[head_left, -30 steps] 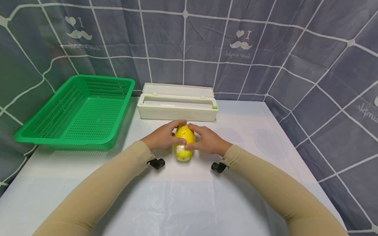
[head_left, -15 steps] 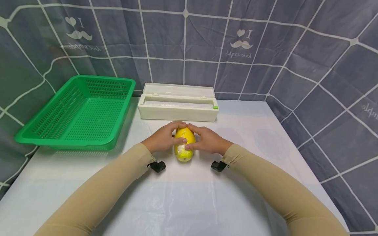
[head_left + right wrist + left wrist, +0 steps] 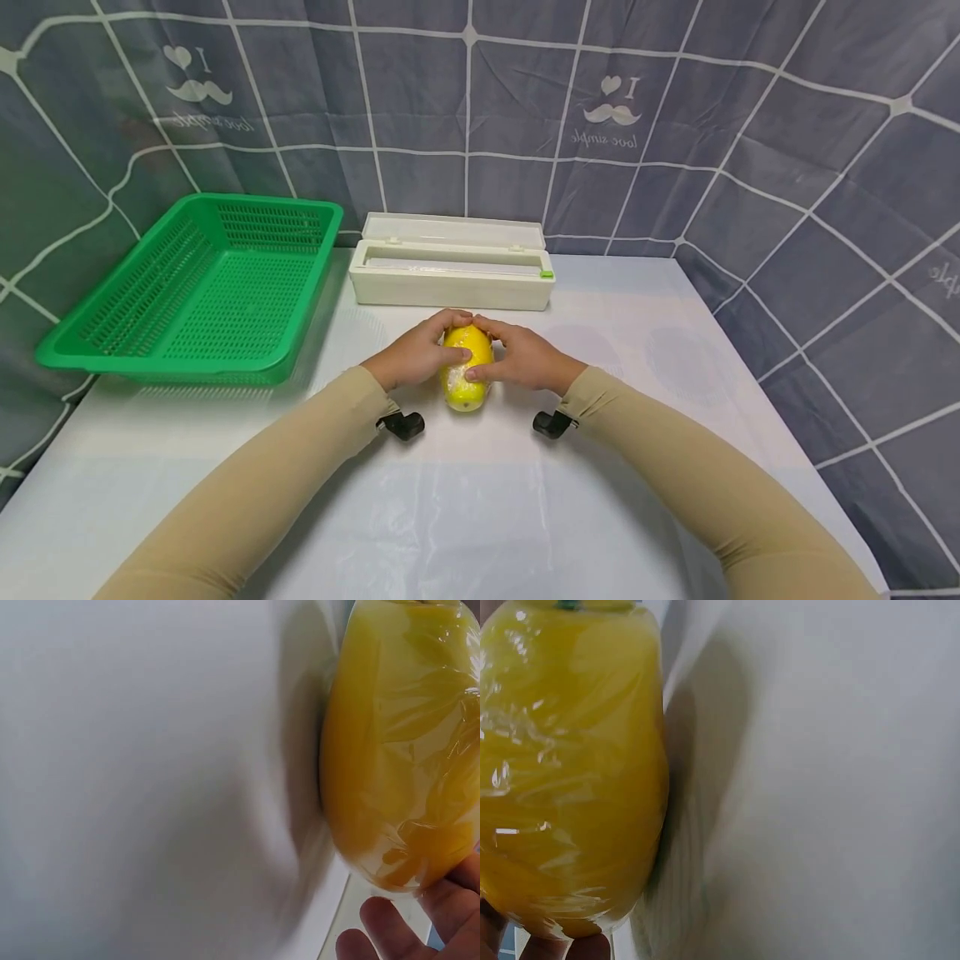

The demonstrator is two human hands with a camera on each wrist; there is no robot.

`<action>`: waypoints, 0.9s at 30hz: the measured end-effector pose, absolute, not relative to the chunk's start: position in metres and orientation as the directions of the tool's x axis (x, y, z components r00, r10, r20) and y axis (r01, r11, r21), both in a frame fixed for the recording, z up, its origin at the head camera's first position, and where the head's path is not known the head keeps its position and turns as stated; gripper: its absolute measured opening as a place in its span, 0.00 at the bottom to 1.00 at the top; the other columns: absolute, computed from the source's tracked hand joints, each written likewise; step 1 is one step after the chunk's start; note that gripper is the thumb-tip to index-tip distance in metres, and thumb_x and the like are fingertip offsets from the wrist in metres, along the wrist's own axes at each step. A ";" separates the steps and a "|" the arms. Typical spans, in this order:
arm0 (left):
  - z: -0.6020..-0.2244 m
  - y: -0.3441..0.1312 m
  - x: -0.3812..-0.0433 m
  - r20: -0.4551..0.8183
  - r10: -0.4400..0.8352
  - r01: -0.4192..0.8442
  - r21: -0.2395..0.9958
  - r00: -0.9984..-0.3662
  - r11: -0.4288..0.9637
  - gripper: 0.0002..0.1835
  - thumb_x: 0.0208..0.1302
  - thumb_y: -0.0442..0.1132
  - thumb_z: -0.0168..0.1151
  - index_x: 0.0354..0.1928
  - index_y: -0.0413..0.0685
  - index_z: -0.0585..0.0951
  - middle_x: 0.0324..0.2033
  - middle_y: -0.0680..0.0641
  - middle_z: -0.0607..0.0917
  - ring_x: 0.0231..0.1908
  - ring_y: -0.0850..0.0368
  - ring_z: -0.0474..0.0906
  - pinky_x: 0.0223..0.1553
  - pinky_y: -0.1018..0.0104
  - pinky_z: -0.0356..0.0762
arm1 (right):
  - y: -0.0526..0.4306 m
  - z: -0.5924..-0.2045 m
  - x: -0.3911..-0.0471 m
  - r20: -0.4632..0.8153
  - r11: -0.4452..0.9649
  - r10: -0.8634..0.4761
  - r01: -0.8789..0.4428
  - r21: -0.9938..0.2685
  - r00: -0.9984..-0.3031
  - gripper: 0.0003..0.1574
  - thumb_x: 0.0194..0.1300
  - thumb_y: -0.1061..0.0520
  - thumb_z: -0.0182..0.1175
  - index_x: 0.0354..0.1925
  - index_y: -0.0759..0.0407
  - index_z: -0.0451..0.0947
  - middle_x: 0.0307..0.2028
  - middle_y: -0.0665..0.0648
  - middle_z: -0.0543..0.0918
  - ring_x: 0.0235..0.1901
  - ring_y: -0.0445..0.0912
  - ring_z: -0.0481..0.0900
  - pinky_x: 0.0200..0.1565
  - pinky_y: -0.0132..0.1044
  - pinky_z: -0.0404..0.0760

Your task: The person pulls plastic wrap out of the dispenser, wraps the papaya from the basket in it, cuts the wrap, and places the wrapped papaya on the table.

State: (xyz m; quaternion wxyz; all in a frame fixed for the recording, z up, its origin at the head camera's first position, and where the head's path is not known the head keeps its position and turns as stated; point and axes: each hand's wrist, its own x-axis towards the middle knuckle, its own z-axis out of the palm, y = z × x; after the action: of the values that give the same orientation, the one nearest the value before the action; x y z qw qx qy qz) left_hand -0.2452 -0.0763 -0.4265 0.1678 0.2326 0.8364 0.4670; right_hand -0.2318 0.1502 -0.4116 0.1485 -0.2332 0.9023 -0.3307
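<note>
An oblong yellow fruit [image 3: 467, 387] in clear, wrinkled plastic wrap lies near the middle of the white table, one end toward me. My left hand [image 3: 417, 354] grips it from the left, thumb over the top and fingers around the far end. From the right, my right hand [image 3: 534, 358] holds it the same way, its thumb just below the left one. Film gleams on the fruit [image 3: 570, 765] in the left wrist view, with a bit of green at its upper end. In the right wrist view, fingertips [image 3: 386, 922] curl at the lower end of the fruit [image 3: 397, 750].
Just beyond the hands stands a white cling film dispenser [image 3: 450, 292], its lid [image 3: 453, 229] raised and a green slider [image 3: 547, 274] at its right end. To the left sits a green perforated basket [image 3: 300, 308]. Grey checked cloth [image 3: 420, 92] borders the table [image 3: 480, 508].
Both hands keep their hold on the wrapped fruit, with only a very slight shift in the view. The dispenser and basket stay in place.
</note>
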 end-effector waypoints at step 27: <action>-0.417 -0.095 -0.248 -0.084 0.676 0.338 0.816 -0.732 0.468 0.45 0.68 0.45 0.74 0.82 0.60 0.61 0.82 0.51 0.60 0.74 0.48 0.69 0.74 0.49 0.72 | 0.153 -0.416 -0.237 -0.145 0.621 -0.547 -0.284 -0.731 -0.824 0.62 0.65 0.40 0.73 0.84 0.52 0.52 0.79 0.53 0.66 0.70 0.55 0.72 0.73 0.55 0.73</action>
State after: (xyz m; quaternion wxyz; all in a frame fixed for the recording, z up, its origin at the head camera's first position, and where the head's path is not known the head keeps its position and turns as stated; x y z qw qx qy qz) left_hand -0.2483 -0.0954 -0.4170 0.2027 0.3045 0.8324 0.4162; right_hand -0.2367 0.1527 -0.4158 0.1800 -0.2355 0.8821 -0.3662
